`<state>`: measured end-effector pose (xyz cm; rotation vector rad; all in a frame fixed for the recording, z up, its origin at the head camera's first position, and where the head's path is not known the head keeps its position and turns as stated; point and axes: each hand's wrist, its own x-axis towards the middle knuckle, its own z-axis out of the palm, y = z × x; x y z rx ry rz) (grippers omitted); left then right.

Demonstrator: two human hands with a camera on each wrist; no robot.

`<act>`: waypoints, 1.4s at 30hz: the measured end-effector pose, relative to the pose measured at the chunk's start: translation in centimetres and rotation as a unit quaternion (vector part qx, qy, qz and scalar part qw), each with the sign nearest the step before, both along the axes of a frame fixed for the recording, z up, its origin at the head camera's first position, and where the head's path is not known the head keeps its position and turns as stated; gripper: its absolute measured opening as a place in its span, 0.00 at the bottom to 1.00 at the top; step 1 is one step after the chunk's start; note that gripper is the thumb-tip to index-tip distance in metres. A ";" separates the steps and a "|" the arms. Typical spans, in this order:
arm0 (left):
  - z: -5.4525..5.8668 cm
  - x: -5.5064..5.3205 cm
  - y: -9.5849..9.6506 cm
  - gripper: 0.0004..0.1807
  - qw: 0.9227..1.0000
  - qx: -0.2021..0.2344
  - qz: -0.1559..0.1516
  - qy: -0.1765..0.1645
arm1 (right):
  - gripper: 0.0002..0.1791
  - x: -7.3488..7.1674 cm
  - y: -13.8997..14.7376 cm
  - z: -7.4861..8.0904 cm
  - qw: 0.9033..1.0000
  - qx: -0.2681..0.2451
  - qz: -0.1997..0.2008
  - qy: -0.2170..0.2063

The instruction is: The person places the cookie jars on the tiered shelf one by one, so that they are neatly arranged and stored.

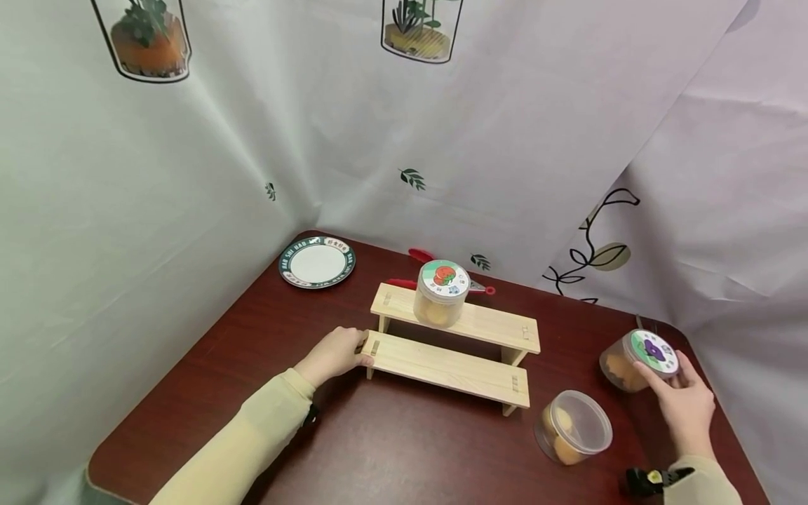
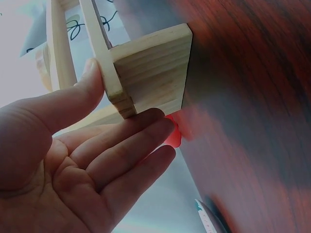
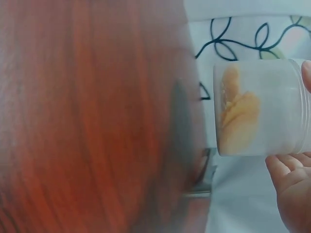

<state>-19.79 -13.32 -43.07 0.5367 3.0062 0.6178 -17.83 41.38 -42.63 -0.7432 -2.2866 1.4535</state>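
My left hand pinches the left end of the lower board of a two-step wooden rack. In the left wrist view, the thumb lies on the board's edge, and the fingers reach under its end. At the right, my right hand grips a lidded clear plastic jar near its lid, which carries a purple picture. Yellowish-brown pieces lie inside that jar. An uncovered clear jar with round yellow pieces stands nearer me. Another lidded jar, with a tomato picture, stands on the upper step.
A white plate with a dark patterned rim lies at the back left. Red-ended utensils are partly hidden behind the rack. White printed cloth rises along the table's back and sides. A metallic object lies near the table edge.
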 end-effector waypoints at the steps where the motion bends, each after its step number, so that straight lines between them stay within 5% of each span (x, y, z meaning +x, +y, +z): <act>1: 0.0 0.0 0.0 0.14 1.000 0.000 0.001 0.000 | 0.45 0.0 -0.1 0.3 1.000 -0.004 0.003 0.007; 8: 0.1 0.0 -0.1 0.14 1.000 -0.003 -0.002 0.007 | 0.45 0.3 -1.2 2.3 0.997 -0.048 0.035 0.054; 16: 0.0 0.0 -0.3 0.14 1.000 -0.002 -0.005 0.009 | 0.41 0.7 -3.6 4.6 0.995 0.058 0.070 0.041; 22: 0.1 0.0 -0.2 0.14 1.000 -0.003 -0.006 0.011 | 0.41 0.8 -5.4 6.1 0.990 0.072 0.099 0.076; 42: 0.5 0.2 0.2 0.16 1.000 -0.022 -0.007 0.006 | 0.43 0.8 -10.8 8.5 0.963 0.144 0.212 0.088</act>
